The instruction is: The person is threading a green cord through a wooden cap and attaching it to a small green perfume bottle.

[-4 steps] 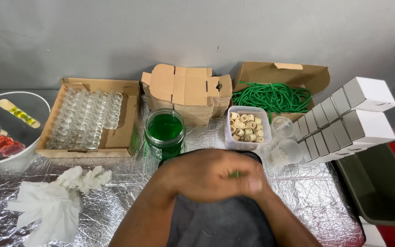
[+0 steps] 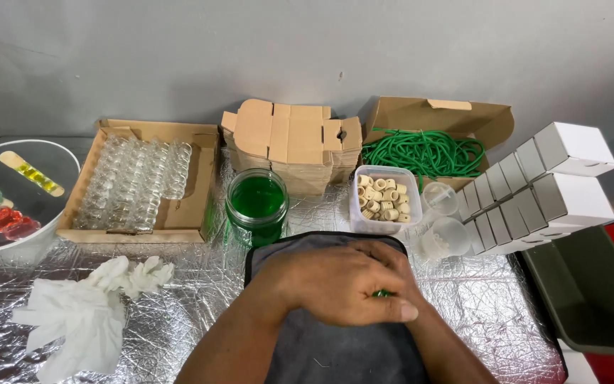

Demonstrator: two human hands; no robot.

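Head view, hands: left hand (image 2: 328, 281) lies curled over the right hand (image 2: 392, 274), both low over a dark grey cloth mat (image 2: 335, 352).
Left hand grip: fingers folded round a small green piece (image 2: 381, 293) showing only as a sliver at the thumb; what the piece is cannot be told.
Right hand grip: mostly covered by the left; how far it is closed cannot be told.
Bench: crinkled silver foil surface (image 2: 179, 313).
Jar: round clear glass jar (image 2: 256, 206) of green liquid, just behind the mat.
Tub: square clear plastic tub (image 2: 384, 199) of pale, ring-shaped beads.
Cups: two clear plastic cups (image 2: 443, 226) beside the tub.
Cardboard tray: brown tray (image 2: 140, 185) packed with small clear glass vials.
Flat cartons: stack of brown folded cartons (image 2: 289, 142) at the wall.
Cord box: open brown box (image 2: 438, 135) with coiled green cord.
White boxes: rows of small square white boxes (image 2: 541, 185), far right.
Tissue: crumpled white tissue (image 2: 83, 316), near left.
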